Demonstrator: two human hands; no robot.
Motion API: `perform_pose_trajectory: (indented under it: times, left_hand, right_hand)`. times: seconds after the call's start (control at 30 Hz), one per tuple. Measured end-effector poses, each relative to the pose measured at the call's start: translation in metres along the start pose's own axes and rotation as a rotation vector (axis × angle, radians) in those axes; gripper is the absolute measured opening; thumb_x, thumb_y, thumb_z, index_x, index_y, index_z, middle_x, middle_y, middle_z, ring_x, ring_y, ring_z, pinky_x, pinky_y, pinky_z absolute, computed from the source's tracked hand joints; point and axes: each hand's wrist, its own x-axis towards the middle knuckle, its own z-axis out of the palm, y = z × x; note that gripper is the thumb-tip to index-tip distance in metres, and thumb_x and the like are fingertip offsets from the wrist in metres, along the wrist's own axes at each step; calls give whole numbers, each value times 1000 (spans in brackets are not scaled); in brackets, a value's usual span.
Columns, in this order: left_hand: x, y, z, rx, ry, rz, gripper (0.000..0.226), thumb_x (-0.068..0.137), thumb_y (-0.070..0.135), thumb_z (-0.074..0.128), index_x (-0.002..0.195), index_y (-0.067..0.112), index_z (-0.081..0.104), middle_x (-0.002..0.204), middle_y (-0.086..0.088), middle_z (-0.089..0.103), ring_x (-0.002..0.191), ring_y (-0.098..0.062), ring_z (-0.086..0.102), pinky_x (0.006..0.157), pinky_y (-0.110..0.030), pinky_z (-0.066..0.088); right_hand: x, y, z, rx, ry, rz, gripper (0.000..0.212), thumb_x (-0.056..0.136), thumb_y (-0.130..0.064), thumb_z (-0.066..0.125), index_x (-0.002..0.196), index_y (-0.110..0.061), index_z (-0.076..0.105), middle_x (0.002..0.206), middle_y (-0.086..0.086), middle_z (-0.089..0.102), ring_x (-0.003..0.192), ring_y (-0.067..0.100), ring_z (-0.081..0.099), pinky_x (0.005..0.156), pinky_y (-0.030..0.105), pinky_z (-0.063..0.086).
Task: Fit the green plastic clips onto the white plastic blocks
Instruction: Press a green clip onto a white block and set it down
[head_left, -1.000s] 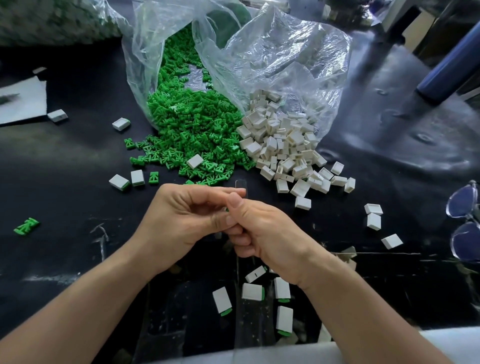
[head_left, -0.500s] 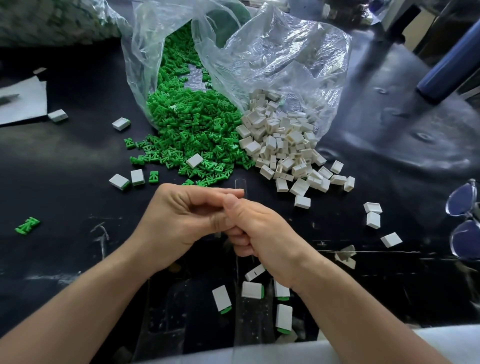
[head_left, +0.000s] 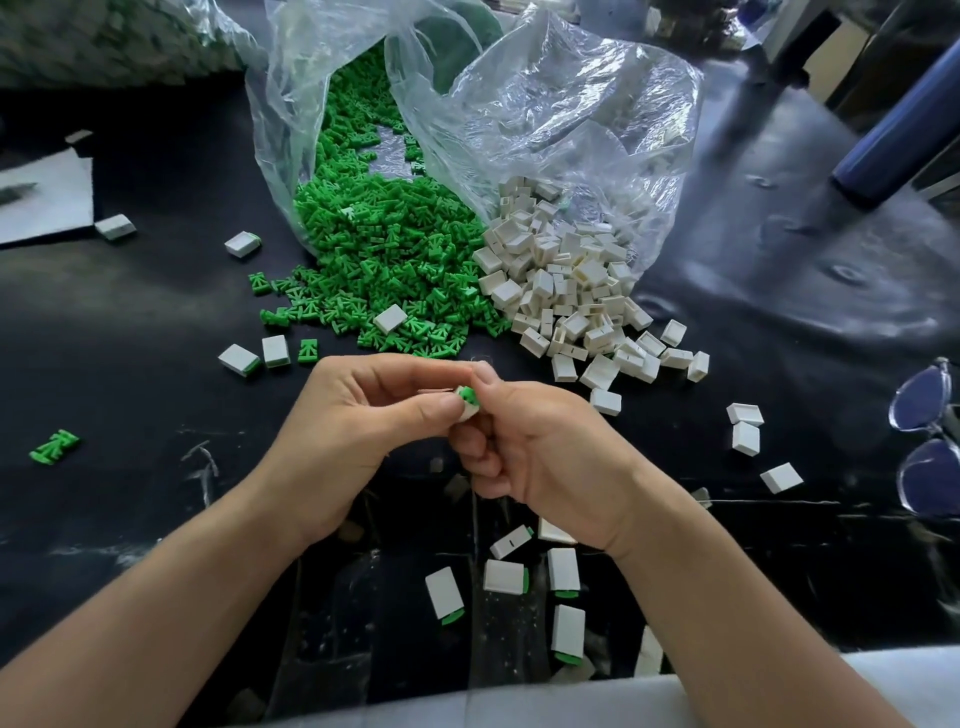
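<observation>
Green clip (head_left: 468, 396) in block (head_left: 469, 412), L hand (head_left: 353, 436) + R hand (head_left: 550, 457) pinching.

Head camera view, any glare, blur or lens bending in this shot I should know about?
Head view: glare whitens the clear plastic bag and puts a sheen on the black table cover at right. The centre is sharp on the left hand, right hand and the pinched white block. The corners look soft and bent by the wide lens.

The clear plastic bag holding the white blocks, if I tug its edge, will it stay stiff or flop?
Probably floppy: the clear plastic bag looks thin and is creased all over. It is likely light itself, but the white blocks lying in its mouth would probably drag on it and scatter further.
</observation>
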Motion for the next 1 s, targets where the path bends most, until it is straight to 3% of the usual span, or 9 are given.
perform_pose_trajectory:
  times: [0.17,0.3,0.4,0.57,0.63,0.7,0.87,1.0]
  left_hand:
    - [1,0,1,-35,26,-26,20,69,6,62,83,8,76,76,-22,70,60,-24,66,60,-26,54]
    - [2,0,0,-44,28,-88,21,67,7,62,83,5,75,70,-21,68,60,-23,66,61,-26,55]
    - [1,1,2,-63,29,-95,19,67,6,62,80,4,75,83,-32,66,61,-28,66,60,-26,55]
    - [0,-2,7,-88,82,-89,18,60,-3,65,72,7,76,91,-11,74,72,-22,71,59,-25,55]
    - [0,-3,9,-118,97,-92,18,55,-2,72,70,6,76,92,-8,74,74,-21,71,58,-24,55]
    - [-1,-4,11,-151,122,-96,17,60,6,63,71,6,76,94,-7,74,76,-21,71,58,-23,55]
    - [-1,-5,14,-178,160,-104,18,59,7,61,68,8,76,94,-6,74,79,-18,71,58,-22,55]
    - [-1,-6,15,-180,157,-111,24,70,-9,58,67,7,76,94,-4,74,81,-16,71,59,-21,54]
  right_hand:
    - [1,3,-1,-67,-18,-43,33,76,-45,45,77,-12,48,59,-3,42,50,6,36,46,16,30]
    - [1,4,-3,-156,-5,-77,36,77,-47,43,77,-12,50,58,-7,46,52,5,40,50,16,35]
    - [2,7,-1,-272,62,-112,38,78,-51,40,74,-14,51,60,-8,45,55,5,39,54,20,36]
    - [3,14,5,-369,161,-194,28,96,-35,35,80,-28,56,54,-17,47,51,-1,41,53,17,33]
    - [4,15,6,-420,176,-202,27,98,-32,33,90,-24,57,53,-26,53,53,-7,48,56,11,33]
    - [5,17,7,-446,188,-209,28,99,-30,32,98,-19,58,53,-31,53,55,-12,50,56,8,34]
    - [6,18,7,-478,220,-211,29,99,-27,32,102,-15,59,52,-33,51,55,-14,48,55,7,34]
    - [7,19,8,-510,249,-203,32,99,-29,33,103,-11,60,52,-33,50,55,-14,47,57,9,32]
